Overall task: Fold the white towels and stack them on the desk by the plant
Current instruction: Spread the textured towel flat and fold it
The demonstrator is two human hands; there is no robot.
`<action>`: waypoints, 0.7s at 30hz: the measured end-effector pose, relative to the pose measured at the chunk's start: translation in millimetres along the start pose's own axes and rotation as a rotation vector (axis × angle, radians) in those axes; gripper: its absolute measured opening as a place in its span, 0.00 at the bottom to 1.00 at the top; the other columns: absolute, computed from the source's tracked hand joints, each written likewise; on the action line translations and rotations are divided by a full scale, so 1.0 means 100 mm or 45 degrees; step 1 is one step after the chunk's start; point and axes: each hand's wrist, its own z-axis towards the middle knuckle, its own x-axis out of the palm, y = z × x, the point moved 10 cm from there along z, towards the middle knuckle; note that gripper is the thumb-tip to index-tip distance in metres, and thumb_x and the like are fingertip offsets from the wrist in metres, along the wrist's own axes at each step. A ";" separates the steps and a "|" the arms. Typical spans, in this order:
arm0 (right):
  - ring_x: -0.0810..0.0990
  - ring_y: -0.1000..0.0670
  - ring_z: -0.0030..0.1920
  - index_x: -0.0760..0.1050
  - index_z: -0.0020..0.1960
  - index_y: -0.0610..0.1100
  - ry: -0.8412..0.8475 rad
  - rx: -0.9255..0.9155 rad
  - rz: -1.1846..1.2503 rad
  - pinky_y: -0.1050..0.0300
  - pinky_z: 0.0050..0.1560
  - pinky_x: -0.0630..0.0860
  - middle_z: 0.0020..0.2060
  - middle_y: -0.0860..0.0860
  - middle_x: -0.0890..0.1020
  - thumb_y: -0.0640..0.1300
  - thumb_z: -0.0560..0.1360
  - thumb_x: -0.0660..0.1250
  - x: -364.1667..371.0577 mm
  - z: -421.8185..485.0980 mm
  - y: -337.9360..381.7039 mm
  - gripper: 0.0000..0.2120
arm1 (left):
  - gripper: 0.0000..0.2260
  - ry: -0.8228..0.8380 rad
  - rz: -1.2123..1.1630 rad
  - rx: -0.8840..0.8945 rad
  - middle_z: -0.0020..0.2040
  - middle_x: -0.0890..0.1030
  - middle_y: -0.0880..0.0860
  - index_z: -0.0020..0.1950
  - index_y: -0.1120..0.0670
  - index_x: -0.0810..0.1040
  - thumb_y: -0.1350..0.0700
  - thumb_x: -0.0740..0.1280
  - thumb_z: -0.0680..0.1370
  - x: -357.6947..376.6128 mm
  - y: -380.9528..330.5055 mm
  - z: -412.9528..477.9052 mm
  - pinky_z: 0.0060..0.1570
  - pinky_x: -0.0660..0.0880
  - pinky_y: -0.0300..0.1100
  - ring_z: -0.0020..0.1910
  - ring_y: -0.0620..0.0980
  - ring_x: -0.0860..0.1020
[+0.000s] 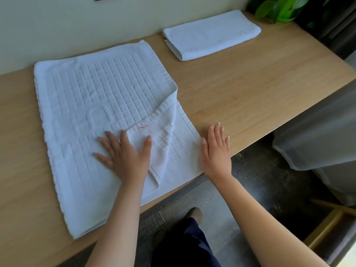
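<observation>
A large white towel [92, 105] with a raised grid pattern lies spread on the wooden desk [240, 93], its right corner folded back over itself. My left hand [125, 153] presses flat on it with spread fingers, the thumb on the turned-over flap. My right hand [216, 147] lies flat with straight fingers at the towel's right edge, partly on the desk. A folded white towel [210, 35] rests at the back of the desk beside the green plant [283, 8].
A pale wall runs behind the desk. A grey curtain [317, 135] hangs at the right, with a wooden chair frame [327, 224] below it. The desk's front edge runs diagonally; dark floor and my legs show beneath.
</observation>
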 end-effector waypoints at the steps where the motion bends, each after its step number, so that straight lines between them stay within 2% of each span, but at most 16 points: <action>1: 0.36 0.57 0.73 0.47 0.78 0.42 -0.013 0.004 0.043 0.59 0.73 0.32 0.78 0.48 0.46 0.51 0.84 0.46 -0.02 0.00 -0.02 0.26 | 0.30 -0.006 -0.032 0.002 0.78 0.54 0.59 0.71 0.55 0.69 0.39 0.64 0.75 0.00 -0.02 -0.05 0.70 0.32 0.60 0.78 0.55 0.43; 3: 0.37 0.57 0.74 0.48 0.78 0.42 -0.029 -0.006 0.103 0.58 0.73 0.34 0.77 0.48 0.47 0.50 0.84 0.46 -0.04 0.00 -0.05 0.25 | 0.17 -0.053 -0.176 0.028 0.76 0.61 0.59 0.61 0.56 0.77 0.47 0.66 0.77 0.01 -0.09 -0.11 0.71 0.34 0.58 0.78 0.56 0.48; 5: 0.38 0.56 0.74 0.49 0.78 0.42 -0.043 -0.014 0.172 0.57 0.74 0.35 0.77 0.48 0.47 0.49 0.84 0.47 -0.08 0.01 -0.08 0.25 | 0.08 -0.067 -0.443 0.109 0.69 0.72 0.60 0.53 0.58 0.79 0.55 0.67 0.77 0.01 -0.26 -0.18 0.73 0.39 0.58 0.75 0.59 0.59; 7: 0.39 0.56 0.75 0.50 0.78 0.41 -0.069 0.007 0.247 0.57 0.74 0.36 0.78 0.48 0.48 0.47 0.84 0.47 -0.15 0.03 -0.14 0.24 | 0.07 -0.061 -0.737 0.261 0.58 0.80 0.57 0.48 0.59 0.78 0.55 0.67 0.77 -0.01 -0.50 -0.30 0.71 0.55 0.65 0.67 0.56 0.71; 8: 0.40 0.55 0.75 0.50 0.78 0.41 -0.084 0.028 0.283 0.58 0.74 0.37 0.78 0.47 0.49 0.47 0.84 0.47 -0.19 0.04 -0.18 0.24 | 0.08 -0.030 -0.837 0.329 0.57 0.80 0.55 0.47 0.59 0.77 0.54 0.67 0.76 0.00 -0.65 -0.38 0.68 0.61 0.65 0.65 0.53 0.73; 9: 0.41 0.55 0.76 0.50 0.78 0.41 -0.098 0.053 0.317 0.58 0.74 0.37 0.78 0.47 0.49 0.46 0.84 0.47 -0.24 0.04 -0.22 0.24 | 0.09 0.023 -0.904 0.383 0.58 0.80 0.55 0.46 0.59 0.77 0.53 0.67 0.76 0.03 -0.80 -0.45 0.68 0.63 0.63 0.67 0.52 0.72; 13: 0.44 0.53 0.77 0.51 0.78 0.41 -0.158 0.129 0.397 0.58 0.75 0.39 0.78 0.48 0.50 0.45 0.84 0.48 -0.39 0.09 -0.33 0.23 | 0.07 0.255 -0.898 0.585 0.65 0.76 0.59 0.42 0.57 0.77 0.55 0.69 0.76 0.30 -1.34 -0.81 0.74 0.52 0.54 0.73 0.53 0.64; 16: 0.44 0.52 0.77 0.51 0.78 0.41 -0.191 0.148 0.424 0.56 0.75 0.40 0.78 0.47 0.51 0.44 0.84 0.49 -0.45 0.11 -0.37 0.23 | 0.06 0.370 -0.751 0.652 0.66 0.75 0.58 0.44 0.56 0.79 0.55 0.69 0.77 0.59 -1.43 -0.95 0.75 0.48 0.50 0.73 0.52 0.64; 18: 0.44 0.52 0.77 0.52 0.78 0.41 -0.209 0.153 0.437 0.54 0.76 0.40 0.78 0.47 0.51 0.43 0.84 0.49 -0.48 0.13 -0.37 0.23 | 0.07 0.491 -0.668 0.726 0.67 0.75 0.56 0.51 0.55 0.82 0.53 0.67 0.78 0.67 -1.43 -1.00 0.75 0.46 0.47 0.73 0.48 0.64; 20: 0.44 0.51 0.77 0.52 0.77 0.40 -0.255 0.141 0.459 0.51 0.77 0.41 0.78 0.46 0.52 0.43 0.83 0.50 -0.54 0.16 -0.31 0.23 | 0.12 0.610 -0.824 0.729 0.64 0.77 0.49 0.58 0.53 0.81 0.50 0.66 0.78 0.55 -1.37 -0.96 0.75 0.54 0.46 0.68 0.38 0.68; 21: 0.44 0.50 0.77 0.53 0.77 0.40 -0.283 0.121 0.460 0.49 0.77 0.43 0.78 0.45 0.52 0.43 0.83 0.50 -0.56 0.17 -0.23 0.23 | 0.14 0.544 -0.898 0.705 0.61 0.78 0.47 0.60 0.53 0.80 0.49 0.65 0.78 0.39 -1.29 -0.85 0.72 0.62 0.48 0.65 0.36 0.71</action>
